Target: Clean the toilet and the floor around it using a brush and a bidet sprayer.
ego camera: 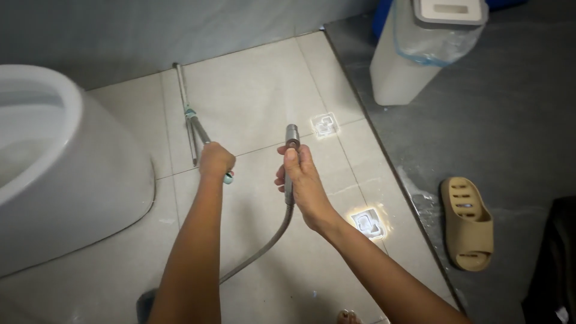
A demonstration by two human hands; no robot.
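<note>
We are looking down at a pale, glossy tiled floor (pixel 258 90) with thin grout lines. Our right hand (pixel 303 180) is gripping a slim metal sprayer (pixel 291 141), its fingers clamped around the stem so that only the short cylindrical head is showing above the thumb. A ribbed, silvery hose (pixel 264 246) is running from under that hand, curving down and to the left across the tiles.

Our left hand (pixel 215 161) is closing around the handle of a long tool (pixel 187 114). Its fingers are wrapped tight on the grip, where a bit of teal is peeking out below the fist. The tool's thin metal shaft is reaching away toward the wall, with a teal collar partway along and its far end resting on the floor.

The smooth, rounded white toilet (pixel 66 180) is standing to the left. Two bright glare patches are shining on the tiles beside the right hand. To the right the floor is turning to dark, rough stone, where a tan, slotted slipper (pixel 468 222) is lying. A white plastic bin (pixel 414 54) with a clear liner is standing at the top.
</note>
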